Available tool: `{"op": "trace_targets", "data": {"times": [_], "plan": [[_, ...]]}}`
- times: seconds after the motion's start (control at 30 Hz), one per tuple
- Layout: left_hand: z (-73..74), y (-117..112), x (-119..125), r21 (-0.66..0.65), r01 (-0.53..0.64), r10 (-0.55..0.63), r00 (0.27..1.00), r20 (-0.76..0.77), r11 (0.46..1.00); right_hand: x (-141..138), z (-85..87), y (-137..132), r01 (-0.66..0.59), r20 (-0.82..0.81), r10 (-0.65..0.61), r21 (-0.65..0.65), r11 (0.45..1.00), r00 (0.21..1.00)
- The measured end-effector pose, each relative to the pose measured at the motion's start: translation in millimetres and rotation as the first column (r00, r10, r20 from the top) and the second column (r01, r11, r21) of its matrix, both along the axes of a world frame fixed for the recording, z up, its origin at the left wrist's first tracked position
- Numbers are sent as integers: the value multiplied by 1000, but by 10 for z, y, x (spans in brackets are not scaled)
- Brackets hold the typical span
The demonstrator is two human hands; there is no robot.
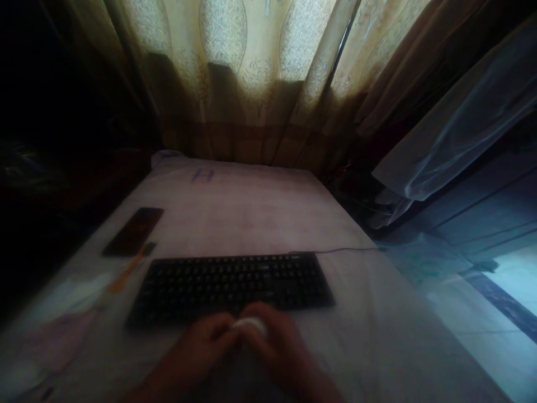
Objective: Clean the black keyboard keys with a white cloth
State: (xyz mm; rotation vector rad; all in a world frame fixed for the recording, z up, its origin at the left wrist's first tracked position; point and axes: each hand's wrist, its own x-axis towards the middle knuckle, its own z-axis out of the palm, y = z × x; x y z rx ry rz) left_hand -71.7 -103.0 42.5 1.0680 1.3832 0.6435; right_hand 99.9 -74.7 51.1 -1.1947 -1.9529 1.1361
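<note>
A black keyboard [230, 284] lies across a pale cloth-covered surface [251, 207], its cable running off to the right. Just in front of the keyboard's near edge my left hand [197, 347] and my right hand [281, 347] meet, fingers curled together around a small white object [250, 324]. The light is dim and the picture soft, so I cannot make out what the white thing is.
A dark phone [134, 230] lies flat at the left, with a small orange tool [126, 274] beside it and pale papers [62, 302] nearer me. Patterned curtains [251, 73] hang behind. A translucent sheet [461, 123] drapes at the right, above a tiled floor.
</note>
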Motion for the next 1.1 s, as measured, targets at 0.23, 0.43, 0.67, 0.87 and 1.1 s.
{"op": "trace_targets", "data": {"times": [0.23, 0.43, 0.67, 0.87, 1.1], "plan": [[78, 65, 103, -11, 70, -71, 996, -47, 997, 186, -225, 66, 6, -37, 0, 155, 988, 999], [-10, 70, 121, -137, -30, 34, 999, 29, 990, 162, -251, 68, -79, -31, 93, 311, 947, 995], [-54, -55, 161, 12, -65, 66, 995, -69, 998, 122, -263, -41, -50, -9, 53, 209, 977, 999], [-142, -172, 138, 396, 82, 90, 913, -398, 915, 29, -221, -113, -9, -15, 12, 219, 976, 1000], [-104, -218, -2, 507, 141, 144, 865, -481, 851, -96, -148, -82, 26, -79, -20, 83, 996, 997]]}}
